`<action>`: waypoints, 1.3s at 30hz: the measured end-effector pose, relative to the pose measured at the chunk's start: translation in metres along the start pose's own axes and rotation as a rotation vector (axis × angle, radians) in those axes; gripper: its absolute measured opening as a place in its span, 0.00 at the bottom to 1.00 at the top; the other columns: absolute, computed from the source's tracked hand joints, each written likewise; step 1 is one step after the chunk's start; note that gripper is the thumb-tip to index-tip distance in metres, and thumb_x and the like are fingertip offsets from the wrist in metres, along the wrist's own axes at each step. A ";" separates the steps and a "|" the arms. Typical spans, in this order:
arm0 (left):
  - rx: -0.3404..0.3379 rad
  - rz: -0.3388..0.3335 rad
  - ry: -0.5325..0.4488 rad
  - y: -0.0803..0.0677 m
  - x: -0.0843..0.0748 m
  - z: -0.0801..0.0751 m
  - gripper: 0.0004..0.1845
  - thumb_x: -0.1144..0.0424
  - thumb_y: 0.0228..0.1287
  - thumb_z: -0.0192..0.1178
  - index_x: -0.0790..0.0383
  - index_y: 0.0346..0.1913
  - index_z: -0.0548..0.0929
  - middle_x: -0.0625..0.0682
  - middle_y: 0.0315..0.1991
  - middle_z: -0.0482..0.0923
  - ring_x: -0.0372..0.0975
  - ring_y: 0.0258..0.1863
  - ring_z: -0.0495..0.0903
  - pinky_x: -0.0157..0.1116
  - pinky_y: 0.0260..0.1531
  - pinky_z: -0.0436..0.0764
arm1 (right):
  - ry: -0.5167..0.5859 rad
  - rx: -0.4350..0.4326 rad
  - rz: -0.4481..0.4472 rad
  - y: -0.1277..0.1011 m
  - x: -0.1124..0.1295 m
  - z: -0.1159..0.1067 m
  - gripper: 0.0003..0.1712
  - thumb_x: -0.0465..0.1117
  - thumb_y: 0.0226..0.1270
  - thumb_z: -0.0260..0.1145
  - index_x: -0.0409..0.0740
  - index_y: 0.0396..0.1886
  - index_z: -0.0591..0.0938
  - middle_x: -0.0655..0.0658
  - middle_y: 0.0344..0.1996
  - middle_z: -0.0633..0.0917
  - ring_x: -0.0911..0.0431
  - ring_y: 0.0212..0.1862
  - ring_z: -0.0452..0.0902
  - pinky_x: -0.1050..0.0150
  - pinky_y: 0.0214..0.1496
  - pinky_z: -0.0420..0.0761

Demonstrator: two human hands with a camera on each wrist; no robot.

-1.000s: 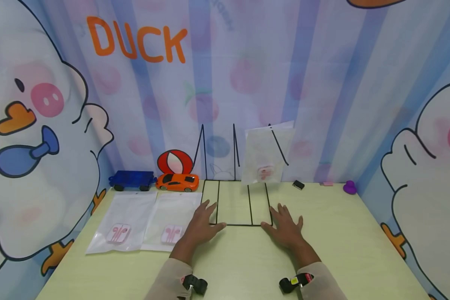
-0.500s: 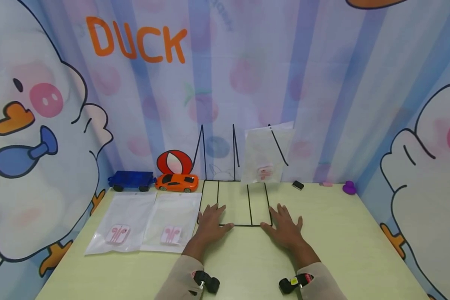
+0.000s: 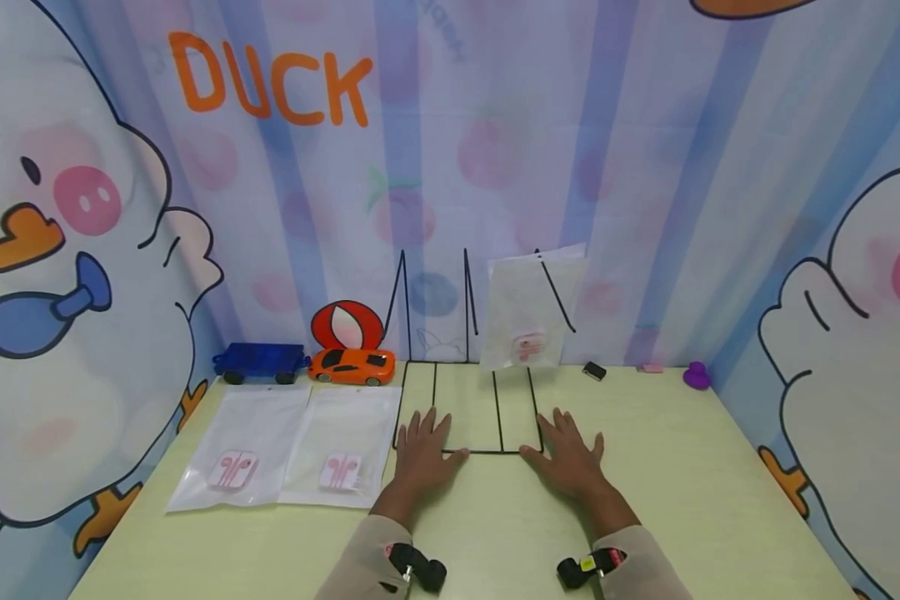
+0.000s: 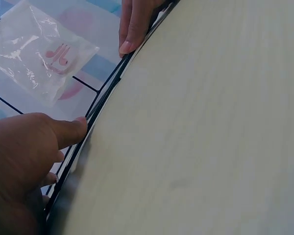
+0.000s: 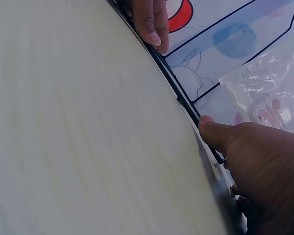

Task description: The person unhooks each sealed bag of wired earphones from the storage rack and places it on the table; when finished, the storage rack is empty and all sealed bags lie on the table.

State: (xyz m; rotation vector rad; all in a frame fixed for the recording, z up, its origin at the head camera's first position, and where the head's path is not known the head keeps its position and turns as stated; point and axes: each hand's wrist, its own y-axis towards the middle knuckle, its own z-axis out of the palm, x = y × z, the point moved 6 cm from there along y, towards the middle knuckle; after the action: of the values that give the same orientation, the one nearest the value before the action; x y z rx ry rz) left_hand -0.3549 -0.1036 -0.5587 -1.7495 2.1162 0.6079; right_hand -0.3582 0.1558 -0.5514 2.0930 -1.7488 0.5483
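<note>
A black wire rack [image 3: 487, 452] with upright hooks stands at the back middle of the table. My left hand [image 3: 423, 457] lies spread over its front left corner, thumb against the front wire in the left wrist view. At the front right corner my right hand [image 3: 570, 458] rests with spread fingers, its thumb touching the wire in the right wrist view. From the right hook hangs a clear plastic bag [image 3: 506, 300] with a pink earphone print. Two similar packets, an outer bag [image 3: 251, 425] and an inner bag [image 3: 352, 425], lie flat left of the rack.
Behind the flat bags stand a blue toy trailer [image 3: 261, 362] and an orange toy car [image 3: 352, 367]. Right of the rack lie a small black item [image 3: 594, 371], a pink block [image 3: 651, 368] and a purple toy duck [image 3: 697, 376]. A printed curtain [image 3: 487, 125] closes the back.
My left hand has shifted right, from beside the inner flat bag onto the rack's front left corner. The right hand and the rack have stayed nearly still.
</note>
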 end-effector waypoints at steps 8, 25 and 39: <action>-0.052 -0.008 0.015 -0.004 -0.001 0.001 0.35 0.44 0.78 0.62 0.59 0.79 0.75 0.65 0.85 0.63 0.66 0.86 0.56 0.69 0.84 0.54 | -0.005 0.000 0.001 -0.001 0.002 -0.001 0.46 0.65 0.81 0.61 0.43 0.86 0.66 0.32 0.89 0.55 0.32 0.90 0.44 0.15 0.80 0.33; -0.073 -0.042 0.008 -0.006 -0.006 -0.003 0.33 0.46 0.77 0.65 0.59 0.77 0.79 0.64 0.85 0.64 0.65 0.86 0.57 0.68 0.84 0.54 | 0.018 0.000 -0.010 0.000 0.001 -0.002 0.47 0.65 0.80 0.61 0.43 0.86 0.66 0.31 0.89 0.55 0.32 0.90 0.44 0.15 0.80 0.31; -0.073 -0.041 0.000 -0.007 -0.008 -0.005 0.31 0.47 0.77 0.66 0.58 0.76 0.80 0.64 0.84 0.65 0.65 0.86 0.58 0.69 0.84 0.55 | 0.180 0.108 0.058 0.009 -0.004 -0.018 0.44 0.66 0.83 0.59 0.46 0.86 0.67 0.33 0.89 0.55 0.33 0.90 0.41 0.16 0.81 0.30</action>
State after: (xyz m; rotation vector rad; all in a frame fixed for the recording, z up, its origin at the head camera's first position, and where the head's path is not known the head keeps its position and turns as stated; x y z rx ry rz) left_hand -0.3459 -0.1007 -0.5508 -1.8265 2.0773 0.6826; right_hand -0.3689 0.1668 -0.5378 1.9988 -1.7155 0.8375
